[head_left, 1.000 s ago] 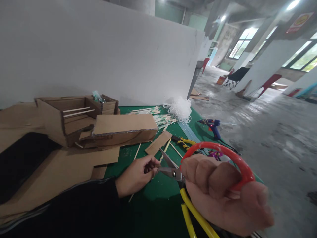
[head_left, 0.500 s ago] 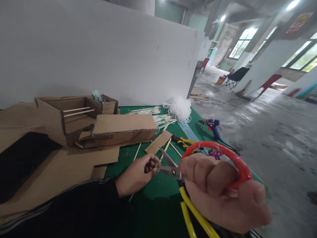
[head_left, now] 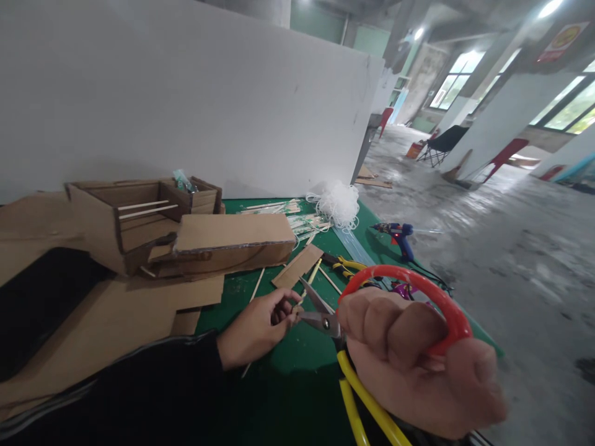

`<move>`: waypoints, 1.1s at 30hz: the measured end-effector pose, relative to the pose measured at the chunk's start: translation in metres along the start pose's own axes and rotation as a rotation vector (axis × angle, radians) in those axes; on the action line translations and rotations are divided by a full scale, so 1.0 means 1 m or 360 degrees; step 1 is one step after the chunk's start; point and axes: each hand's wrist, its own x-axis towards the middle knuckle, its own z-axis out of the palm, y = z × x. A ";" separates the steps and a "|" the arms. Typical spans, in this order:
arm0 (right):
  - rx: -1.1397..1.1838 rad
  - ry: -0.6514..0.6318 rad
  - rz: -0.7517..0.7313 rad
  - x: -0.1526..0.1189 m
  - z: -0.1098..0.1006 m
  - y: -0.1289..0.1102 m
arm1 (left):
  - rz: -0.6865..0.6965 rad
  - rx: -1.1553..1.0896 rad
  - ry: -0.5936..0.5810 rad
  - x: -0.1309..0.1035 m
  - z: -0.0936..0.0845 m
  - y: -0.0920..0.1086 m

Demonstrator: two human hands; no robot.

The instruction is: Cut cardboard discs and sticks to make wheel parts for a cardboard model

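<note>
Your right hand (head_left: 409, 365) is closed round the red grip of the scissors (head_left: 326, 323), whose blades stand apart; your left hand (head_left: 255, 325), just to its left, is curled nearly shut, thumb and finger pinching a small tan piece (head_left: 296, 309), too small to identify. The lower blade reaches your left fingertips, so tuck them behind the cutting line, steady that wrist, set the piece deep between the blades, and squeeze slowly. Counting outward, there is one pair of scissors and one small piece in your hands, and two yellow handles (head_left: 372, 399) below your right palm. Just beyond your left fingertips lies one cardboard strip (head_left: 297, 266); one pair of pliers (head_left: 348, 266) lies beyond the scissors. Beyond your left hand are two cardboard boxes, a long one (head_left: 239, 234) and, farther left, an open one (head_left: 93, 217) with two sticks (head_left: 149, 211) inside. Past your right hand sit one blue glue gun (head_left: 403, 241) and one heap of white string (head_left: 341, 207); the loose sticks (head_left: 309, 223) near it overlap too much to count.
</note>
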 end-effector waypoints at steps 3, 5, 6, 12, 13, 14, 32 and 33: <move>0.0000 0.0020 0.0005 0.000 0.000 0.000 | -0.0003 -0.0015 -0.0010 0.000 0.001 -0.001; -0.0006 0.0019 0.0016 0.000 0.000 0.000 | 0.0004 0.0001 -0.0027 0.001 0.001 0.000; -0.0009 0.0026 0.0019 0.000 0.000 0.000 | 0.0010 0.0013 -0.0032 0.001 0.001 0.001; -0.0028 0.0011 0.0036 -0.003 0.001 -0.001 | 0.0023 0.0062 -0.0028 0.000 0.000 0.005; -0.0023 0.0007 0.0031 -0.003 0.000 -0.001 | 0.0023 0.0067 -0.0027 0.000 -0.001 0.005; -0.0017 0.0014 0.0034 -0.003 0.000 -0.001 | 0.0020 0.0070 -0.0026 0.000 -0.001 0.006; 0.0001 0.0012 0.0067 -0.004 0.000 -0.001 | -0.0031 0.0118 -0.0058 0.000 0.000 0.003; -0.0001 0.0011 0.0072 -0.004 0.000 0.000 | -0.0026 0.0130 -0.0054 0.000 -0.001 0.003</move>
